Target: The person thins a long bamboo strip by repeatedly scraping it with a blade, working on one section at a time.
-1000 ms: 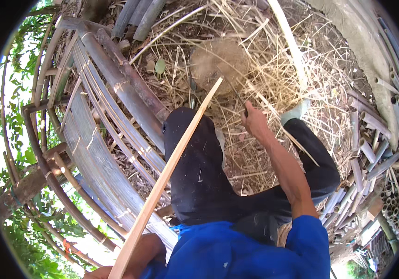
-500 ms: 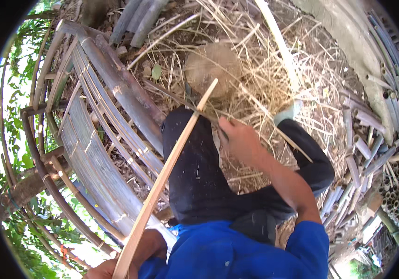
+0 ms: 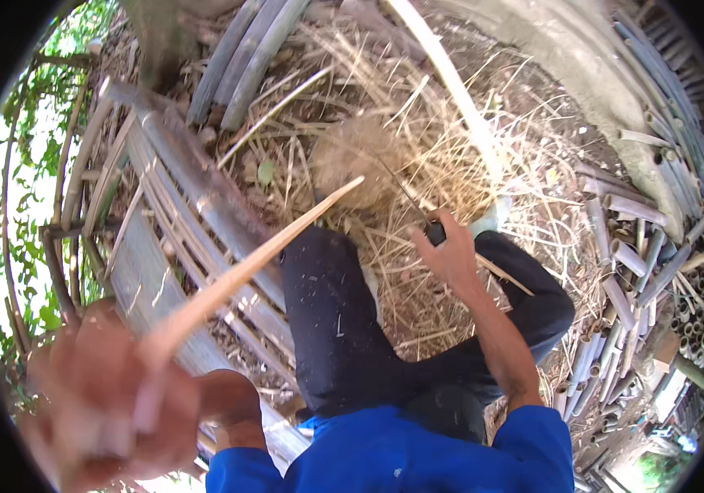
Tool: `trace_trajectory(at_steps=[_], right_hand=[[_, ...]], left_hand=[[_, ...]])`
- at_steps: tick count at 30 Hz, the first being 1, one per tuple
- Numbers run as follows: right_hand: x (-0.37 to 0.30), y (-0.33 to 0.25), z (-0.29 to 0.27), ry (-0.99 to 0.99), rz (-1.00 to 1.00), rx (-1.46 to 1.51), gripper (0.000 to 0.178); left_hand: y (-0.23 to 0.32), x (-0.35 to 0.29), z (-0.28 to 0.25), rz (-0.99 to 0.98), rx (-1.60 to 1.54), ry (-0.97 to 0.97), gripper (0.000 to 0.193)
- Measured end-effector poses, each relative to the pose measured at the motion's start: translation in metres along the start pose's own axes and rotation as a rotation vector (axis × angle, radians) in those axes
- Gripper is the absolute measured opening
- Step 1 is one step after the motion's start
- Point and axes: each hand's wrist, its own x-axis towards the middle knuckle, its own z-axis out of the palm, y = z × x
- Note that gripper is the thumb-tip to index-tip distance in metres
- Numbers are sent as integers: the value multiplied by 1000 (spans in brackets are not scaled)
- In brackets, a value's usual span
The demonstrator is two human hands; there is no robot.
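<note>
A pale bamboo strip (image 3: 245, 267) runs slantwise from the lower left, its tapered tip above my left knee. My left hand (image 3: 105, 386) is raised close at the lower left, blurred, with its fingers wrapped round the strip's near end. My right hand (image 3: 457, 256) is out in front of my bent leg, holding a knife (image 3: 435, 233) by its dark handle. The knife's thin blade points up and to the left, apart from the strip. Beyond the strip's tip sits a round, tan chopping block (image 3: 360, 160), somewhat blurred.
A bamboo bench (image 3: 151, 271) of slats and poles stands along my left side. Straw-like shavings (image 3: 442, 123) cover the ground ahead, with a long pale strip (image 3: 455, 86) lying across them. Cut bamboo tubes (image 3: 701, 337) are stacked at the right, near a concrete ledge (image 3: 565, 57).
My left hand has risen toward me with the strip, whose tip has dropped lower. My right hand has moved right and down, taking the knife from across the strip.
</note>
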Motion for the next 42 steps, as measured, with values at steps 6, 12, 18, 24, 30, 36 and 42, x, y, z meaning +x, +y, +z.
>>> trace_trajectory(at_steps=[6,12,18,24,30,36,42], right_hand=[[-68,-128,-77,-147,-29,896,89],[-126,-191,-110,-346,50,1727,84],[-129,-201,-102,-462,-348,1574,49],[-88,-183,-83,127,-463,780,34],[-51,-95,-88,321,-307,358,21],[-40,-80,-65,234,-248,102,34],[-65,-119,-57,155,-324,-169,54]], left_hand=[[-195,-84,-25,-614,586,-108,25],[-207,-55,-35,-510,686,42,31],[-149,6,-23,-377,814,197,34],[-81,-7,-44,-358,1041,290,20],[-68,-45,-1,-802,835,264,18],[-64,-99,12,-928,624,280,22],[-64,-107,47,-956,393,238,26]])
